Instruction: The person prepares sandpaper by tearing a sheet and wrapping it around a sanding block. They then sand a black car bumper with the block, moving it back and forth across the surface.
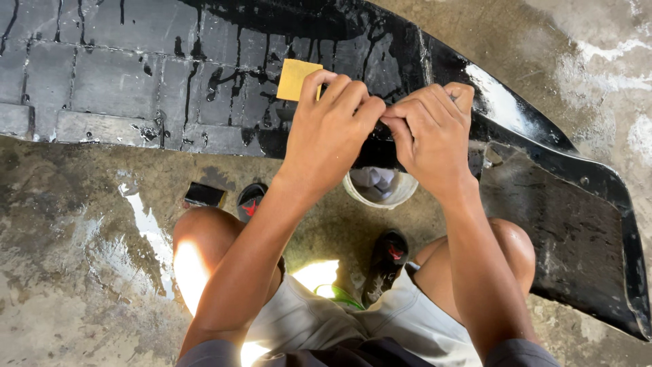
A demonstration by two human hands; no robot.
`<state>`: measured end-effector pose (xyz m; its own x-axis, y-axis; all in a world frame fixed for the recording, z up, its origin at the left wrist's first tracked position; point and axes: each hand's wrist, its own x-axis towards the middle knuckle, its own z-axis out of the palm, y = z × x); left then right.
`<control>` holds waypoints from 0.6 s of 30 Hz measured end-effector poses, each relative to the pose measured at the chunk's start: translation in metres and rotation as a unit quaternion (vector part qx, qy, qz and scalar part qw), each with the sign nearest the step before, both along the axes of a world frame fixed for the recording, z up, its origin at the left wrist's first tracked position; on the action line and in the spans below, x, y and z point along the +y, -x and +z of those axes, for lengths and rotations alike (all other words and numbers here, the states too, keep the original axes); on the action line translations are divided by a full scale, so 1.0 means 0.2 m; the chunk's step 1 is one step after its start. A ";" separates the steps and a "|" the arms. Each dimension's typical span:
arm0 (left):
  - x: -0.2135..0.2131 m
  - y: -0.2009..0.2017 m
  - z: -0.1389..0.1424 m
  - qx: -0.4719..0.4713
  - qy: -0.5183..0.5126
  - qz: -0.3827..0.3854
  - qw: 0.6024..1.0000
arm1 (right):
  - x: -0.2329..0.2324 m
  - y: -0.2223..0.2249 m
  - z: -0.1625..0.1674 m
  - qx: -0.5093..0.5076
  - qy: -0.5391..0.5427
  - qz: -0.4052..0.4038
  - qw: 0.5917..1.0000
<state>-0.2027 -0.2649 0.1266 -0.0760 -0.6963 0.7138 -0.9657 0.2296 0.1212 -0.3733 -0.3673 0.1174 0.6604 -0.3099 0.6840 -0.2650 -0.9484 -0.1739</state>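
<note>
My left hand (333, 122) and my right hand (428, 129) meet fingertip to fingertip over the edge of a large wet black car bumper panel (136, 75). A yellow sheet of sandpaper (295, 78) sticks out from behind my left hand's fingers, which hold it. Both hands pinch something dark and small between them; what it is cannot be made out. Directly under my hands stands a small white bucket (380, 187) with a cloth inside.
I squat on wet concrete floor (75, 272), knees apart, dark sandals (384, 261) on my feet. A small black block (204, 196) lies by my left foot. The bumper's curved black end (584, 224) sweeps down to the right.
</note>
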 end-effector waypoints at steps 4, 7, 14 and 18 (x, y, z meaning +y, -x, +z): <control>0.01 -0.01 0.00 0.021 0.014 -0.021 0.999 | 0.00 0.02 0.00 -0.009 0.014 -0.011 1.000; 0.02 -0.01 0.00 0.007 0.022 -0.027 0.999 | 0.01 0.04 0.03 -0.030 0.012 -0.015 0.999; 0.06 -0.03 0.00 -0.004 0.006 -0.002 1.000 | 0.01 0.08 0.07 -0.010 0.027 0.001 1.000; 0.05 0.01 0.01 0.013 0.033 -0.018 0.999 | 0.01 0.07 0.07 -0.004 0.012 -0.014 1.000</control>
